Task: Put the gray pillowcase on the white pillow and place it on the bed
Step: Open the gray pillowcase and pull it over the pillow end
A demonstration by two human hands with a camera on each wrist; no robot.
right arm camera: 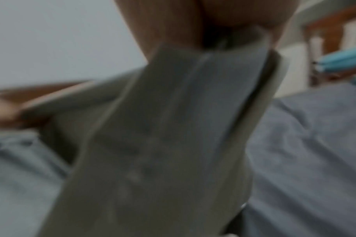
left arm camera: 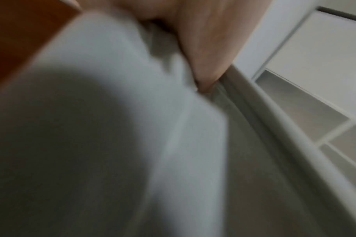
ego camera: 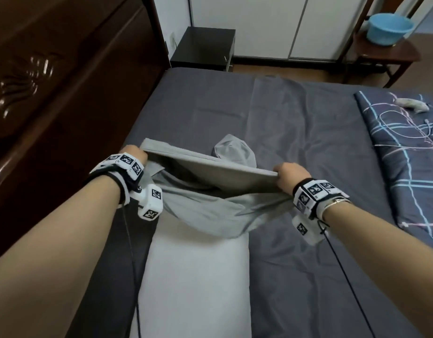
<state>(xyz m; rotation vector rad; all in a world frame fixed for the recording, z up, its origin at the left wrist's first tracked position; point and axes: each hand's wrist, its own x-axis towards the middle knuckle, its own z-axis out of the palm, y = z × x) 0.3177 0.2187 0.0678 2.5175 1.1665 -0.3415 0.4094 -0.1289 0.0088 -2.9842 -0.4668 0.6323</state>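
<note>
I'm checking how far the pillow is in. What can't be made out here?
- Head view: pillow's far end, hidden under the pillowcase.
- Head view: fingers of left hand and right hand, curled behind the hem.
- Wrist views: fabric detail, motion-blurred.

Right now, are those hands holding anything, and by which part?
Both grip the gray pillowcase by its open edge: left hand at one end, right hand at the other.

Blurred fingers [right arm camera: 168, 24] pinching gray pillowcase [right arm camera: 162, 128] above bed [right arm camera: 304, 144]
</note>
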